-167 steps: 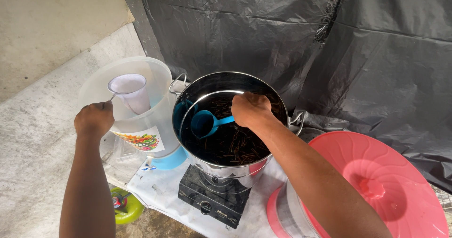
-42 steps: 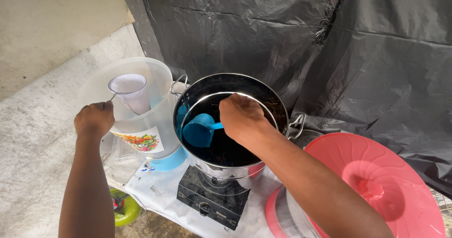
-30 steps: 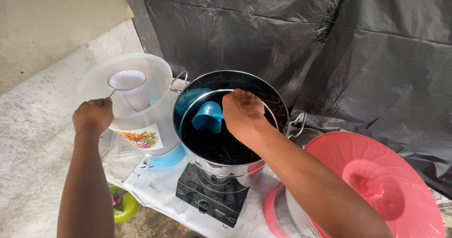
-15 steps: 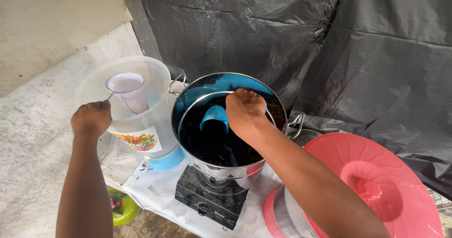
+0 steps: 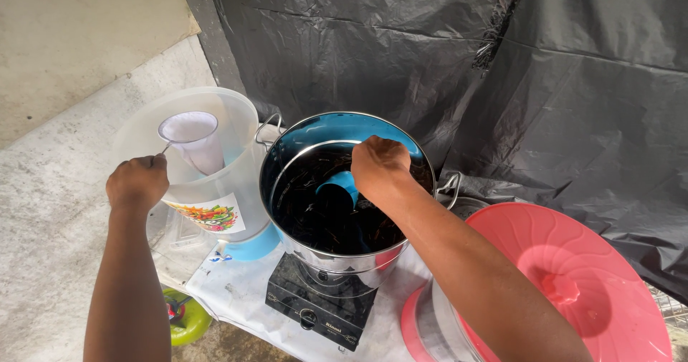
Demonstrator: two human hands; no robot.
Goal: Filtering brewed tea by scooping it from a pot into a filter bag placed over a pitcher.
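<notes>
Blue ladle (image 5: 342,185) clenched by right hand (image 5: 378,165) inside steel pot (image 5: 301,136); strainer (image 5: 192,138) handle, apparently wire, gripped by left hand (image 5: 136,182) over jug (image 5: 236,129).

Your right hand (image 5: 380,167) covers the handle of the blue ladle (image 5: 341,185), so you cannot see your grip on it. Your left hand (image 5: 137,183) hides most of the strainer (image 5: 192,138) handle. The pink lid (image 5: 573,276) is cut off at the picture's lower right edge. The pot (image 5: 344,247) hides most of the black stove (image 5: 319,312) beneath it.
</notes>
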